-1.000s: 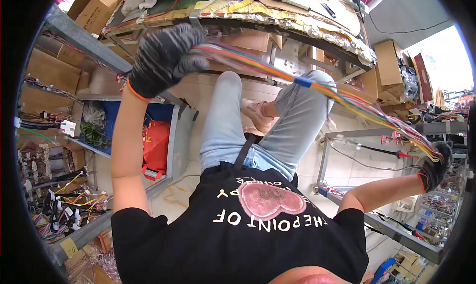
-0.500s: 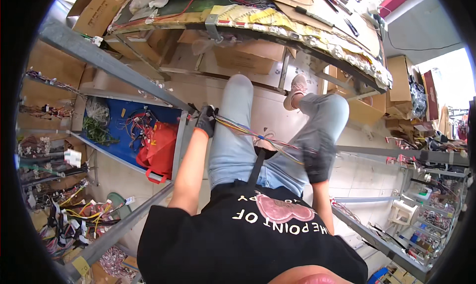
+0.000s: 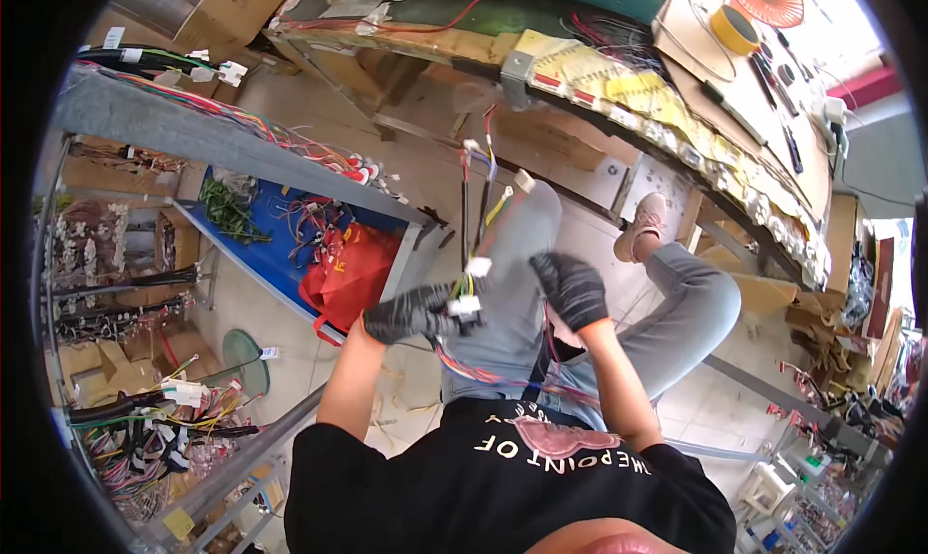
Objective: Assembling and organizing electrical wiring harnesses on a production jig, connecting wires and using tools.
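Observation:
My left hand (image 3: 414, 314), in a dark grey glove, is closed around a wire harness (image 3: 468, 216) above my lap. Black-sleeved and coloured wires rise from that grip, ending in small connectors. White connectors (image 3: 466, 306) stick out by its fingers. From the same hand a loose bundle of coloured wires (image 3: 483, 372) sags across my thighs to the right. To the right of the harness, over my knee, is my right hand (image 3: 572, 291), gloved alike, its back upward and its fingers bent. Blur and the hand itself hide whether anything is between those fingers.
Ahead runs a workbench (image 3: 619, 95) with yellow tape along its edge. A metal rail (image 3: 222, 133) carrying wires crosses at left, above a blue tray (image 3: 266, 276) with a red bag (image 3: 353, 276). Wire bundles (image 3: 159, 428) hang farther left; another rail (image 3: 764, 388) lies right.
The wires were stretched between both hands; now connector ends stand up at my left hand and the bundle sags. My right hand has come closer to the left. The view has swung.

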Demonstrator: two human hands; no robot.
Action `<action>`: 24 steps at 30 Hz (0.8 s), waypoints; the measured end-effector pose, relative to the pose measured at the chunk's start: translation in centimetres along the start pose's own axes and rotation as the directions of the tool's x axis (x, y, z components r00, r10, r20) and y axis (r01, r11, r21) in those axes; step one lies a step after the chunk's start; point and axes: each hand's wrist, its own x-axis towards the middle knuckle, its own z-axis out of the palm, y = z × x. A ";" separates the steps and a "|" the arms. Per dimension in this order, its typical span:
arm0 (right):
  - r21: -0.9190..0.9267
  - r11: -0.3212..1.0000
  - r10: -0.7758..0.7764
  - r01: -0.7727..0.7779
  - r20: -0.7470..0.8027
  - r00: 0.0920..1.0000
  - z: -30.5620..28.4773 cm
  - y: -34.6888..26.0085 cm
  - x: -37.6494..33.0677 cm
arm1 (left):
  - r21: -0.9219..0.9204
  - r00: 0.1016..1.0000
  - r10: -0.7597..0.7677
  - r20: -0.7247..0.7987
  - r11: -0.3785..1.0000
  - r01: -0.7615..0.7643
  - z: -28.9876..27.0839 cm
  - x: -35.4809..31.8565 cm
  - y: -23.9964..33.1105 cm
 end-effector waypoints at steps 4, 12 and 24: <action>0.454 0.834 -0.140 0.314 -0.376 0.916 -1.1 2.2 7.6 | 0.357 0.995 -0.101 -0.004 0.929 0.095 1.9 -0.4 -0.7; 0.878 0.456 0.015 0.144 -0.169 0.985 -6.5 -2.7 12.1 | 0.275 0.995 -0.060 0.076 0.961 0.037 2.4 -0.7 -1.2; 0.924 0.308 0.261 0.227 -0.311 0.914 -6.3 -4.1 14.8 | -0.373 0.979 -0.015 -0.201 0.926 -0.062 -0.3 2.3 -2.8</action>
